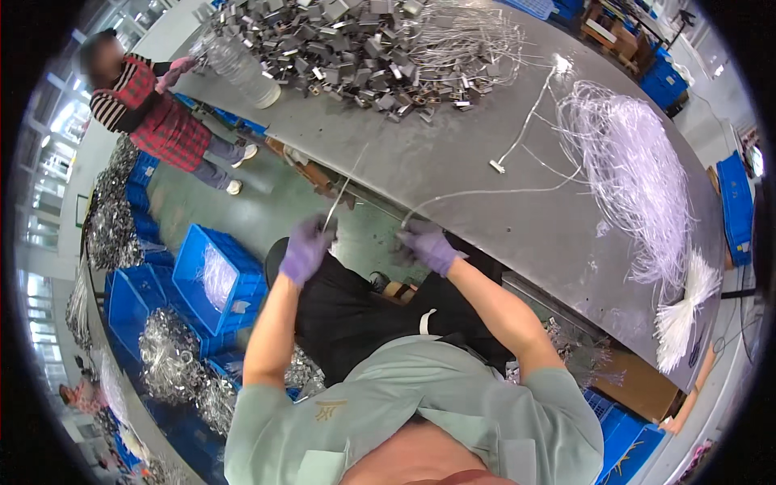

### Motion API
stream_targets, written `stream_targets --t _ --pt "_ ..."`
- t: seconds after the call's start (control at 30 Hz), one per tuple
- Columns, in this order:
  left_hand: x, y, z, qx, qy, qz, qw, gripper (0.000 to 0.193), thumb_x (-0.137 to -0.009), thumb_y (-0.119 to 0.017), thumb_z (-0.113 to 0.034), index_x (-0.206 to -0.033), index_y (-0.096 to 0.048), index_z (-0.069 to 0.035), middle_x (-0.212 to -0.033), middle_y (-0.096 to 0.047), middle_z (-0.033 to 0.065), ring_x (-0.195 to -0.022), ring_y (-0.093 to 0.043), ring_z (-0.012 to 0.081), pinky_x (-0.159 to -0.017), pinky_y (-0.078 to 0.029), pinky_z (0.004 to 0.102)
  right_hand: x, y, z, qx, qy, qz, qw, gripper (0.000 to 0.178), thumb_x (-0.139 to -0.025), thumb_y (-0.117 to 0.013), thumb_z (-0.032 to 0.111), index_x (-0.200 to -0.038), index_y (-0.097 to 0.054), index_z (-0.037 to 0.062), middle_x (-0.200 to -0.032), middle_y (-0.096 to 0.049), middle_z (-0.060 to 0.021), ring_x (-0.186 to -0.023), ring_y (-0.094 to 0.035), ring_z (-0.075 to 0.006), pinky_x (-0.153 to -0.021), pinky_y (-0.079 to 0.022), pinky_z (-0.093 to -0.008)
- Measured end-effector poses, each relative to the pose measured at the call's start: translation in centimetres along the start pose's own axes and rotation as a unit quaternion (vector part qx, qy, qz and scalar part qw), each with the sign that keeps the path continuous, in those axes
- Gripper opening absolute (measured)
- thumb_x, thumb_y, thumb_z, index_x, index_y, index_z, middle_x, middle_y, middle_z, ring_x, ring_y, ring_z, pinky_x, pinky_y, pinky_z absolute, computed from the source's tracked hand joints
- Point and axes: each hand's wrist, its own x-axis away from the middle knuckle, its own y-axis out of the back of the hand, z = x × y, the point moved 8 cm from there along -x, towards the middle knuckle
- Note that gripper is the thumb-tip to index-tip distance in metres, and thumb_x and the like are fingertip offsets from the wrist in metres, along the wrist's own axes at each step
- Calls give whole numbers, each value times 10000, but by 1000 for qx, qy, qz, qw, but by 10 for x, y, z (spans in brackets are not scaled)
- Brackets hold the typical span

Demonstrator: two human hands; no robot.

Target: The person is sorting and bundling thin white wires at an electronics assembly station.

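Observation:
My left hand [308,247], in a purple glove with grey fingertips, is closed on a thin pale strip [345,187] that sticks up past the table's edge; whether it is wire or a stiff tie I cannot make out. My right hand [427,245], gloved alike, pinches the end of a white cable [485,192]. That cable arcs over the grey metal table [388,153] towards a large bundle of clear, thin strands [626,178]. Both hands are apart, above my lap. Another white cable [529,121] with a small plug end lies on the tabletop.
Metal-cased parts with wires [364,52] are heaped at the far side, beside a clear plastic bottle [238,73]. White ties [687,311] lie at the table's right end. Blue crates [212,279] stand on the left. A person in a red checked apron [170,121] stands far left.

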Motion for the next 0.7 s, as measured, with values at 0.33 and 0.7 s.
stream_targets --t 0.33,0.7 --pt "208 53 49 65 217 -52 973 328 -853 -574 -274 -631 -541 -36 -515 -496 27 -480 -474 107 -470 -368 253 -199 32 -34 -39 228 -159 960 254 -915 -502 238 -1040 -505 17 -936 -649 -156 -762 -662 -293 -573 -511 -347" --pt "246 113 113 83 244 -249 934 417 -822 -645 -328 -542 -479 -66 -453 -462 29 -383 -437 110 -386 -311 257 -38 84 144 -276 285 -221 891 263 -919 -478 171 -1099 -478 -21 -891 -641 -169 -708 -663 -271 -504 -517 -296"
